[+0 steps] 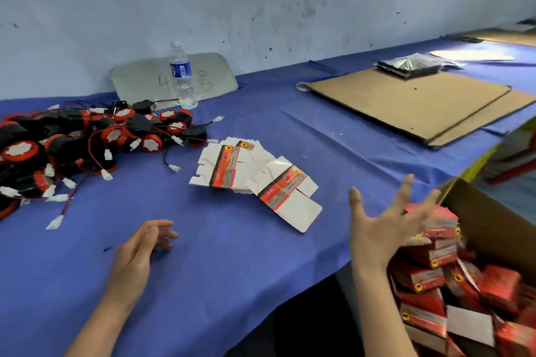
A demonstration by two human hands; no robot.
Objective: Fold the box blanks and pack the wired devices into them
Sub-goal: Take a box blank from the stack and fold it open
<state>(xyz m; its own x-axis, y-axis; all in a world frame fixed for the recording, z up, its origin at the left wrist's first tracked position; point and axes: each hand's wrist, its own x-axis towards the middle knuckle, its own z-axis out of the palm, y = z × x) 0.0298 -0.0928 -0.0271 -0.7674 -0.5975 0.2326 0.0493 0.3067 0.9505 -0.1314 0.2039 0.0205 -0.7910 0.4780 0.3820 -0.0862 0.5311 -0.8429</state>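
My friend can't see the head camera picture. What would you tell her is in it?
Two open, empty hands, left hand and right hand, hover over a blue table. Flat box blanks lie in the middle, a pile of red-and-black wired devices sits far left, and a carton of red boxes stands at right. A water bottle stands by the wall.

Bare blue cloth (220,264) lies open at the centre. At nine to ten o'clock the tangled devices (72,148) and trailing wires block the way. Box blanks (255,180) are fanned just above centre. At four o'clock the carton (493,223) of red boxes (429,278) crowds the table edge. The bottle (182,75) stands at eleven, cardboard sheets (406,101) at one to two.
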